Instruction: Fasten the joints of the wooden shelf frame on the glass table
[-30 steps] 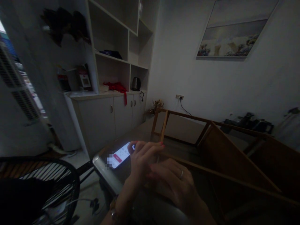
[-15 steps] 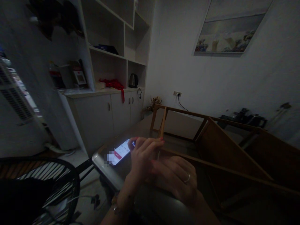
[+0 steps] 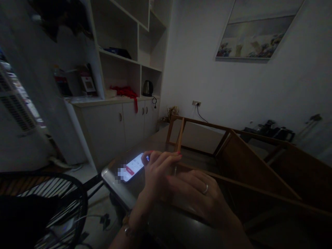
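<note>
My left hand (image 3: 159,169) lies over the near left corner of a wooden shelf frame (image 3: 249,183), its fingers bent round the wood and pointing right. Just right of it is my right hand (image 3: 198,188), wearing a ring, with its fingers drawn together close to the same corner. Blur and the dark hide what sits between its fingertips. A thin pale sliver shows between the two hands, too small to name. The frame lies on its side on a dark table (image 3: 155,141). A lit phone (image 3: 133,167) rests left of my left hand.
A black woven chair (image 3: 64,186) stands at the lower left, with a cable on the floor beside it. Behind are white cabinets (image 3: 103,128) with a kettle (image 3: 147,88) and red cloth (image 3: 126,92). Black items (image 3: 275,130) sit beyond the frame at right.
My right hand has turned slightly, its knuckles rising and its wrist shifting right. The left hand, the frame and the phone stay where they were.
</note>
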The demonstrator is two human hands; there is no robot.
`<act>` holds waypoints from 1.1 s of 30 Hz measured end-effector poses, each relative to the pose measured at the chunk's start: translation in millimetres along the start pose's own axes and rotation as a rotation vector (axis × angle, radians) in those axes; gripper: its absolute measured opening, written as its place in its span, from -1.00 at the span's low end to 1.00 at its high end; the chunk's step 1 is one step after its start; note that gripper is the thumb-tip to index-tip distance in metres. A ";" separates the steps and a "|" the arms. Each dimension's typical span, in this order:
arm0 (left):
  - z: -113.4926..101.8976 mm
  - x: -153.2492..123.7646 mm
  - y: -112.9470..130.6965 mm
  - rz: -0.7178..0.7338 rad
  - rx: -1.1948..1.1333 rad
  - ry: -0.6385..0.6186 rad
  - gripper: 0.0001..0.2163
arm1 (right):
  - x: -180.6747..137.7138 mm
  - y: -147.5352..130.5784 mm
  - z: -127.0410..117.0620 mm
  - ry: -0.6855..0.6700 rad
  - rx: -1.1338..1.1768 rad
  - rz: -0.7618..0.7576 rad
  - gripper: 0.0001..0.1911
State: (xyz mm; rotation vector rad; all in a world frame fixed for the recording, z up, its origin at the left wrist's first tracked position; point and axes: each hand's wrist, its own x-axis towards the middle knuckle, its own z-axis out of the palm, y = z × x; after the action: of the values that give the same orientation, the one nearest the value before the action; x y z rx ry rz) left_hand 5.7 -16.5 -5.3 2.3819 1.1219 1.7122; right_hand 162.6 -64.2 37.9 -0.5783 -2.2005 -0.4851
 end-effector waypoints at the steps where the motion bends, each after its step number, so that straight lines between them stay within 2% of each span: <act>1: 0.4 0.2 0.5 -0.002 0.013 0.014 -0.69 | -0.8 0.4 -0.5 -0.003 0.005 0.002 -0.80; 7: 2.5 -0.1 0.3 0.003 0.005 0.011 -0.75 | -4.3 -0.5 2.6 0.058 -0.006 0.010 -0.79; 18: 0.6 -0.6 -1.6 -0.006 -0.028 -0.009 -0.73 | -0.7 -4.8 6.0 0.066 -0.025 0.040 -0.82; 23: -0.9 -0.7 -2.9 -0.032 -0.023 -0.045 -0.73 | -6.7 -9.8 17.8 0.173 -0.172 0.027 -0.71; 26: -0.1 -0.8 -3.1 -0.004 -0.046 -0.019 -0.63 | -8.9 -17.0 22.1 0.227 -0.260 0.084 -0.70; 29: 1.2 -0.4 -1.7 0.000 -0.053 0.005 -0.58 | -7.7 -23.8 23.2 0.232 -0.289 0.088 -0.68; 33: 1.8 0.6 0.7 -0.027 -0.031 0.009 -0.64 | -5.9 -26.9 26.0 0.253 -0.304 0.074 -0.73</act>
State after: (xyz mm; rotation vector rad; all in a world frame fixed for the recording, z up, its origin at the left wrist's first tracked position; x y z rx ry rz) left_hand 7.6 -15.9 -5.3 2.3328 1.1143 1.7208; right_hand 135.6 -74.4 13.3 -0.7140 -1.8716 -0.8158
